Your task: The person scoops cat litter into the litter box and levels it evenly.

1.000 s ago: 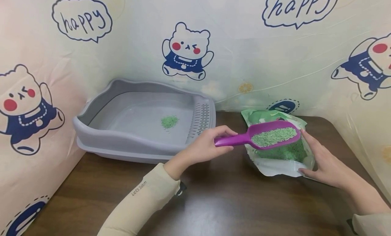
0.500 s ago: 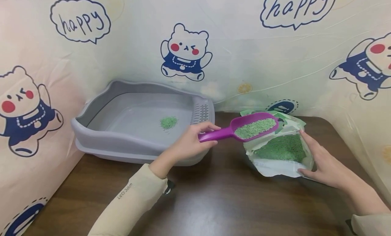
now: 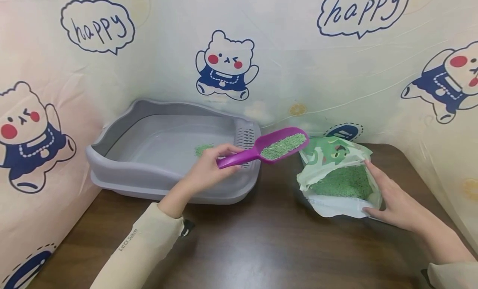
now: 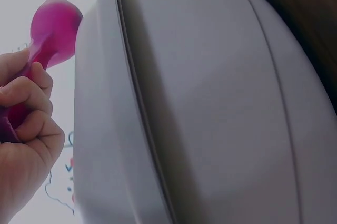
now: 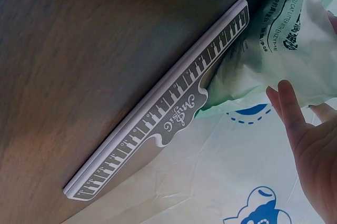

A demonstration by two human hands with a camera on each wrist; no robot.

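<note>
My left hand (image 3: 199,170) grips the handle of a purple scoop (image 3: 239,157), its fingers curled round it in the left wrist view. Green litter pellets (image 3: 284,146) lie in the scoop, which hangs over the right end of a grey litter box (image 3: 128,168), its tip reaching past the rim. Inside the box is a small heap of pellets (image 3: 202,149), partly behind the hand. At the right, my right hand (image 3: 397,204) rests on the side of an open cat litter bag (image 3: 325,170), fingers extended and thumb at its near edge. More pellets (image 3: 341,183) show in the mouth.
Behind the bag, a piano-key ruler (image 5: 163,108) marked "Music" lies on the brown wooden table (image 3: 261,239). A patterned cloth (image 3: 284,73) with cartoon bears surrounds the back and sides. The box has a slotted step (image 3: 244,135) at its right end.
My left hand has carried the loaded scoop leftward from above the bag to the litter box's right end. My right hand has stayed at the bag.
</note>
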